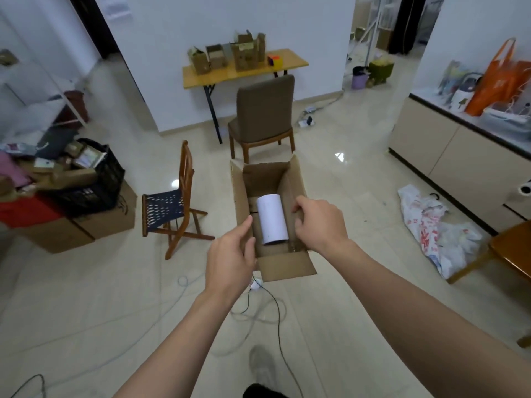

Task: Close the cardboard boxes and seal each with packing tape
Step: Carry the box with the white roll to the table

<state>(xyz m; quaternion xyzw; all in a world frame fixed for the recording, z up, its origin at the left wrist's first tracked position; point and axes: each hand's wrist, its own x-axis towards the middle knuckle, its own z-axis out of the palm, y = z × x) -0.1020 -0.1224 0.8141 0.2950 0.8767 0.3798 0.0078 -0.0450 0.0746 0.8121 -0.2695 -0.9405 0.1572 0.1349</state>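
I hold an open cardboard box (283, 267) in the air in front of me, all of its flaps standing open. A white cylinder (271, 219) lies inside on the bottom. My left hand (231, 255) grips the box's left wall, thumb over the rim. My right hand (320, 222) clasps the right wall and flap, fingers curled inside. Several more open cardboard boxes (227, 57) stand on a yellow folding table (290, 63) by the far wall. No packing tape shows anywhere in view.
A brown padded chair (263, 116) stands beyond the box and a small wooden folding chair (176, 203) to its left. Cables (273, 308) trail over the tiled floor below me. A black crate and boxes (86, 191) pile at left; cabinets (448, 156) and plastic bags (431, 228) at right.
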